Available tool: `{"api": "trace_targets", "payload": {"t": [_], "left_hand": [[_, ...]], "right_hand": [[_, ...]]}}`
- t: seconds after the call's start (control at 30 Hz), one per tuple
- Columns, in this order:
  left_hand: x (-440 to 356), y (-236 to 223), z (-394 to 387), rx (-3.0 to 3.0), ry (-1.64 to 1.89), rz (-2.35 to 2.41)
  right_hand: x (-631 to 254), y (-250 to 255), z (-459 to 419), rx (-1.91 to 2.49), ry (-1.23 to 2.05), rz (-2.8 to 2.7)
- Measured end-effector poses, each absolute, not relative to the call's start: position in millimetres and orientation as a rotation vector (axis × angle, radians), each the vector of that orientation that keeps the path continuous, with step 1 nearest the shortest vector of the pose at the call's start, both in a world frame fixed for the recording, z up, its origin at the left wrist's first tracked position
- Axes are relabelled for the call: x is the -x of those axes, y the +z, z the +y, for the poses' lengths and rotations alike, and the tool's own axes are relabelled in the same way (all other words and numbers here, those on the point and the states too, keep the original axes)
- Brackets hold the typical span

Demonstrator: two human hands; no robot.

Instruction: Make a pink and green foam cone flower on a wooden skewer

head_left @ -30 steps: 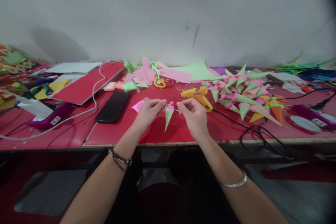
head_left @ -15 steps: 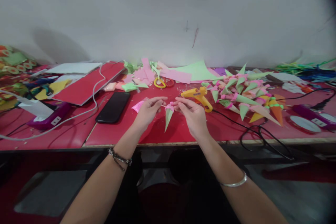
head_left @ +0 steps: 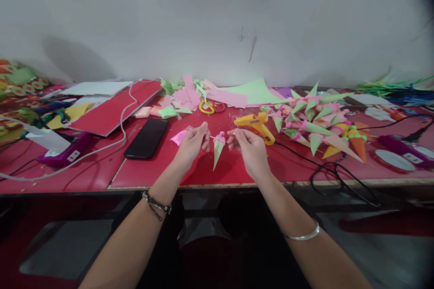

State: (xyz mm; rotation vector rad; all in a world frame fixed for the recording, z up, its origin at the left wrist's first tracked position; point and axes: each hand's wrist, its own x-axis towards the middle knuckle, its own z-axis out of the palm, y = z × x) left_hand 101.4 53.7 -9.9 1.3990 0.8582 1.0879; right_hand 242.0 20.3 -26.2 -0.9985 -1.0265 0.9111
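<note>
A small light-green paper cone (head_left: 219,152) with a pink clay-like top (head_left: 220,137) sits between my hands, point toward me. My left hand (head_left: 192,145) is closed just left of it, thumb and fingertips pressed together. A thin pale strip shows between those fingers and the pink top; whether they grip it I cannot tell. My right hand (head_left: 250,148) is pinched to the right of the cone, apart from it, with a tiny pinkish bit perhaps at the fingertips. A pink packet (head_left: 180,136) lies by my left hand, partly behind it.
A yellow glue gun (head_left: 254,123) lies beyond my right hand, its black cord trailing right. Many similar cones (head_left: 315,119) are heaped at the right. A black phone (head_left: 146,138), yellow-and-red-handled scissors (head_left: 206,107) and paper scraps (head_left: 185,95) lie left and behind. Purple power strips (head_left: 64,151) stand at the sides.
My left fingers have curled and pressed together, tips raised. My right fingers have drawn slightly right, away from the pink top, and curled. The cone has stayed nearly in place.
</note>
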Motion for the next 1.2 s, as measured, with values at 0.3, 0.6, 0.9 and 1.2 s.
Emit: {"api": "trace_targets", "payload": {"t": [0.3,0.6,0.9,1.2], "left_hand": [[-101.4,-14.2,56.4,-1.451,1.128,0.904],[-102.8,-11.8,55.5,-1.417,1.126,0.919],[-100.8,-11.4,53.4,-1.464,1.167,0.888],[-101.6,-11.8,56.1,-1.409,1.227,0.85]], "right_hand": [[-240.9,-25.0,20.0,1.015,0.926,-0.997],[-242.4,-24.9,19.2,1.049,0.924,-1.016],[-243.4,-24.3,19.4,1.013,0.912,-0.978],[-243.8,-24.7,18.5,1.007,0.971,-1.009]]}}
